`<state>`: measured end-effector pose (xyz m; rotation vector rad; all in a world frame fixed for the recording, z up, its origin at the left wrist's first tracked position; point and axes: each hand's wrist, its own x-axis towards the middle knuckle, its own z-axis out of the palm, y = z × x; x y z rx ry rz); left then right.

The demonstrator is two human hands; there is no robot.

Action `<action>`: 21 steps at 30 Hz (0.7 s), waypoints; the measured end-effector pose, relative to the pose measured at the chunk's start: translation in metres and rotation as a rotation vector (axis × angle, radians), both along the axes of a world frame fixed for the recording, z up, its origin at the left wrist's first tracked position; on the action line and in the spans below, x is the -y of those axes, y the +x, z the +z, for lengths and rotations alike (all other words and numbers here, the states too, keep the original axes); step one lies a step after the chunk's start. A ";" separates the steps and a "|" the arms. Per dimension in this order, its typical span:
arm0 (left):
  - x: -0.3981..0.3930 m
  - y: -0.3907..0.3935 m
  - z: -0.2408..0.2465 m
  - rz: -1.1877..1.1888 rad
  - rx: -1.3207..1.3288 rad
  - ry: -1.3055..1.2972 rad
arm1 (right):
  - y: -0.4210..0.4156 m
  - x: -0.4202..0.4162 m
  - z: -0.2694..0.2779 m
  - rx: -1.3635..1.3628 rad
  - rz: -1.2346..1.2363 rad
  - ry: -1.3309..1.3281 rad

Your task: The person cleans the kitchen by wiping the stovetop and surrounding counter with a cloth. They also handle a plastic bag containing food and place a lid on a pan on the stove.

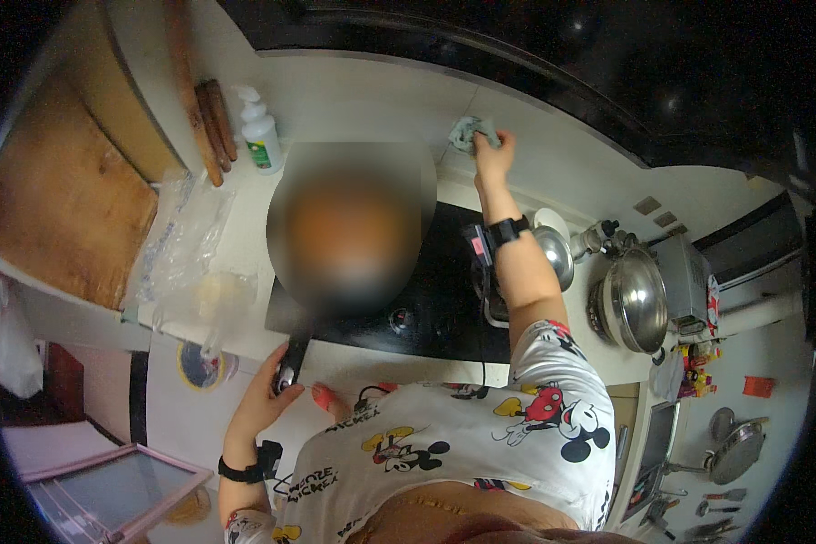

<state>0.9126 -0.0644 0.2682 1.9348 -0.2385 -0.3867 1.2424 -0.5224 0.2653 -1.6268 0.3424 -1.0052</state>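
Note:
My left hand [272, 394] is closed around the black pan handle [299, 350], near the counter's front edge. The handle leads up to a round, blurred area over the black cooktop [449, 272]; orange and grey tones show there, but the pan and its contents cannot be made out. My right hand [495, 155] reaches out to the wall behind the cooktop. It grips a crumpled pale green cloth [468, 134] against or close to the wall tiles.
A white pump bottle [261, 139] stands at the back left, beside clear plastic bags [183, 238] and a wooden board [61, 204]. Right of the cooktop are a metal lid [554, 255] and a large steel wok [636, 299]. A dark range hood [585, 81] hangs above.

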 end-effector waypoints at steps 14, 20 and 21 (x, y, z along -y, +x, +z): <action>-0.008 0.015 -0.015 0.118 -0.386 -0.273 | 0.102 -0.027 0.015 0.037 -0.024 -1.559; -0.008 0.020 -0.016 0.121 -0.404 -0.291 | 0.098 0.037 -0.108 -0.441 0.298 -1.543; -0.008 0.019 -0.014 0.114 -0.388 -0.272 | 0.097 0.029 -0.107 -0.495 0.337 -1.482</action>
